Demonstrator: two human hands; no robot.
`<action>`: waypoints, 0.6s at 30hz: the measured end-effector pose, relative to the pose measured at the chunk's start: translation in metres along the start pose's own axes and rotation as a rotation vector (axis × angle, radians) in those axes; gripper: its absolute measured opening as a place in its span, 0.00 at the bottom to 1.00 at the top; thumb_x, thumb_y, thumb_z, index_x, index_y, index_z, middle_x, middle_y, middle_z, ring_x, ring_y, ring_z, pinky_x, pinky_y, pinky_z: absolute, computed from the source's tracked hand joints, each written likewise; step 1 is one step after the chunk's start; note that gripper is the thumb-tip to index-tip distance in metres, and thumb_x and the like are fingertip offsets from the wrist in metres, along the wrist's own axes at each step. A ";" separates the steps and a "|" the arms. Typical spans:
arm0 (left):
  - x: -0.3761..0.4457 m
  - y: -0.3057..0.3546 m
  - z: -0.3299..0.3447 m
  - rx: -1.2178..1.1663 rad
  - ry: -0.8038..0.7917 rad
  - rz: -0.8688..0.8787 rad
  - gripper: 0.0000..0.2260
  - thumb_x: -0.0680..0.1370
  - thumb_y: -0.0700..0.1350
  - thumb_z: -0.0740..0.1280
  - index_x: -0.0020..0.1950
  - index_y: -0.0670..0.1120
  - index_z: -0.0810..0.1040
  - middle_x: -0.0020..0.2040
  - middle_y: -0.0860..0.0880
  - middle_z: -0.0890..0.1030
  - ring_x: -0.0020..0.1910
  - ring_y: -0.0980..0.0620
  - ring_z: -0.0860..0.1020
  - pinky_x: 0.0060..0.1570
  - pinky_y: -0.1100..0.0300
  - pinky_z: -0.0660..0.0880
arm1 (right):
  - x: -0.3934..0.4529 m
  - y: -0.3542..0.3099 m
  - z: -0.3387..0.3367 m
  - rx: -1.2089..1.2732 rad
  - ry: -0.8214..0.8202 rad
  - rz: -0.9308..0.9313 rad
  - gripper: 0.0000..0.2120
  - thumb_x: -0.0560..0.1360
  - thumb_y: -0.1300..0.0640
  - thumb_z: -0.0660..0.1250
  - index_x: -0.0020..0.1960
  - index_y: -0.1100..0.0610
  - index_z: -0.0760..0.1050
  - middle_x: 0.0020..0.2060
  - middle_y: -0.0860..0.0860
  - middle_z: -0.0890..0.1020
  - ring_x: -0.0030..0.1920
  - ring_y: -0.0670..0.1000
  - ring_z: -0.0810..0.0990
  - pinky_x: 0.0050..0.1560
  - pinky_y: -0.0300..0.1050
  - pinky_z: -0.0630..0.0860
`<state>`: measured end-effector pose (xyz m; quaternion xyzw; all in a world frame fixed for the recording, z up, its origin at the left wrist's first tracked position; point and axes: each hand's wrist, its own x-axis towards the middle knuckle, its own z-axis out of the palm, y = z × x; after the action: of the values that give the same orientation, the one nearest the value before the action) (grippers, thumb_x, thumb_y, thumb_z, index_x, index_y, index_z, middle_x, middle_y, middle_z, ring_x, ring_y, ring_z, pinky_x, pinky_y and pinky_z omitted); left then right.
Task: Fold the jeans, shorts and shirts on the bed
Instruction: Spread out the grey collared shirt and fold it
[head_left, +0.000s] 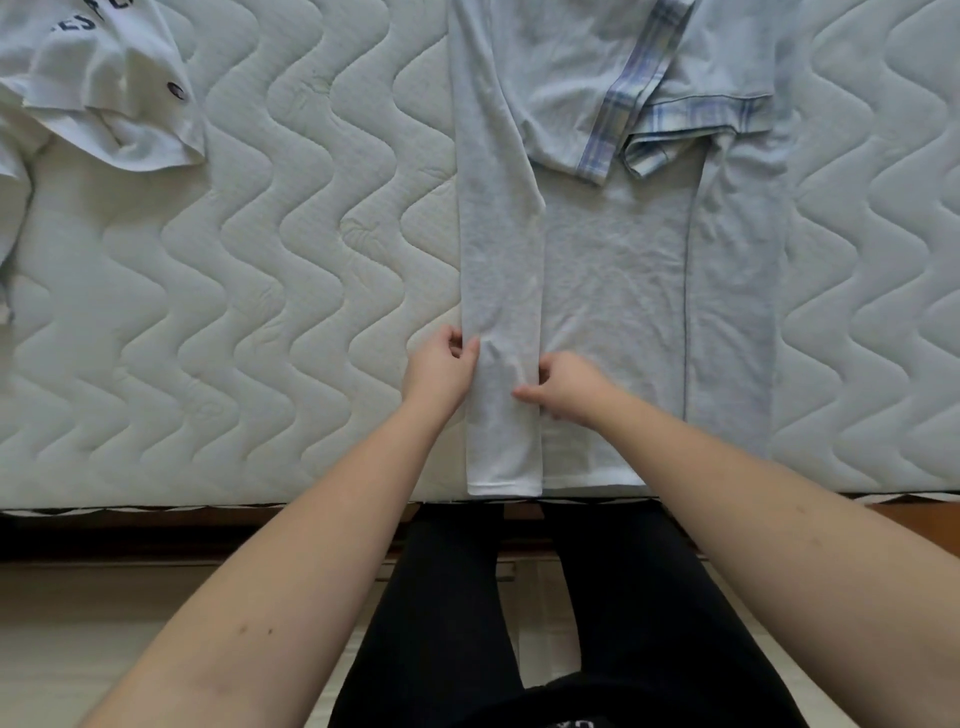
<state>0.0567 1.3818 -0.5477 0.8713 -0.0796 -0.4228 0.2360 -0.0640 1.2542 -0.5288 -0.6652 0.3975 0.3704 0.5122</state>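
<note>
**Grey shirt part-folded on mattress, both my hands on the folded strip**

The white quilted mattress with a wavy stitch pattern (291, 249) fills the view beyond and to both sides of my hands. Its near edge runs just behind my wrists.

The pale grey cotton shirt with blue plaid trim on its sleeve cuffs (618, 270) lies flat on the mattress, its body extending away from my hands and its hem at the near edge of the mattress. Its left side is folded inward as a long narrow strip, which lies on top of the shirt body and passes directly under my hands. Both plaid-trimmed sleeves are turned in across the upper chest, well beyond my right hand.

A crumpled white shirt with dark printed lettering (109, 88) sits far to the left of my left hand, apart from the grey shirt.

My left hand (441, 369) pinches the outer left edge of the folded strip between thumb and curled fingers. My right hand (563, 387) rests on the strip's inner right edge, fingers curled onto the fabric and pinching it. The two hands are near each other with the strip's width between them.

My black-trousered legs (452, 623) stand below the mattress edge, between my forearms.
</note>
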 end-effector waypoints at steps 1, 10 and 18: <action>-0.004 -0.003 0.002 -0.058 -0.035 -0.020 0.07 0.78 0.51 0.67 0.46 0.49 0.75 0.39 0.51 0.80 0.41 0.49 0.80 0.41 0.57 0.75 | -0.003 0.006 0.007 -0.022 -0.028 0.018 0.15 0.76 0.50 0.69 0.57 0.60 0.80 0.48 0.57 0.84 0.40 0.55 0.82 0.44 0.49 0.81; -0.039 -0.033 0.016 -0.095 -0.087 -0.073 0.08 0.77 0.51 0.69 0.46 0.47 0.78 0.38 0.51 0.80 0.41 0.48 0.80 0.42 0.54 0.76 | -0.033 0.054 0.041 0.159 0.062 -0.009 0.14 0.75 0.47 0.71 0.52 0.56 0.81 0.44 0.51 0.84 0.45 0.50 0.82 0.46 0.43 0.77; -0.064 -0.060 0.027 -0.080 -0.191 -0.129 0.09 0.75 0.50 0.72 0.50 0.47 0.79 0.42 0.47 0.83 0.42 0.49 0.82 0.45 0.51 0.78 | -0.039 0.075 0.059 0.033 0.079 0.059 0.10 0.73 0.46 0.72 0.42 0.49 0.73 0.37 0.45 0.80 0.41 0.48 0.80 0.38 0.42 0.70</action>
<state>-0.0076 1.4463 -0.5459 0.8203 -0.0283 -0.5211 0.2341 -0.1533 1.3061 -0.5343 -0.6588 0.4429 0.3520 0.4959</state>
